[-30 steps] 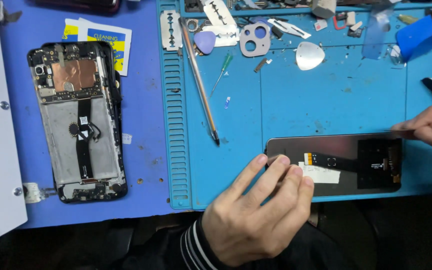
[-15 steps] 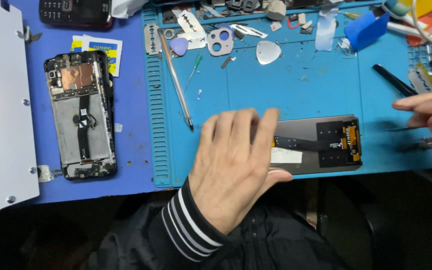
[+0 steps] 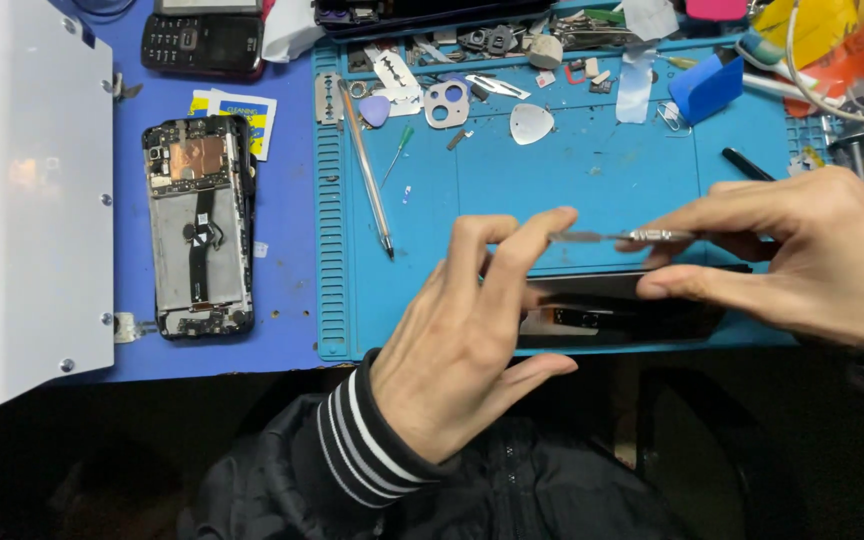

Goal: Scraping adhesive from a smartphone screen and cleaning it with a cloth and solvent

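Observation:
A dark phone screen panel is tilted up on its edge near the front of the blue work mat. My left hand grips its left end, fingers raised over the top edge. My right hand holds a thin metal tool level, its tip near my left fingertips above the panel. An opened phone body with bare circuit parts lies on the darker blue mat to the left.
A long metal rod lies on the mat's left part. Picks, a camera bezel, blades and small parts crowd the back edge. A keypad phone sits at back left; a white panel covers the far left.
The screen panel has gone from lying flat to tilted on edge. My left hand shifted from covering it to gripping its left end. My right hand moved in from the right with the tool.

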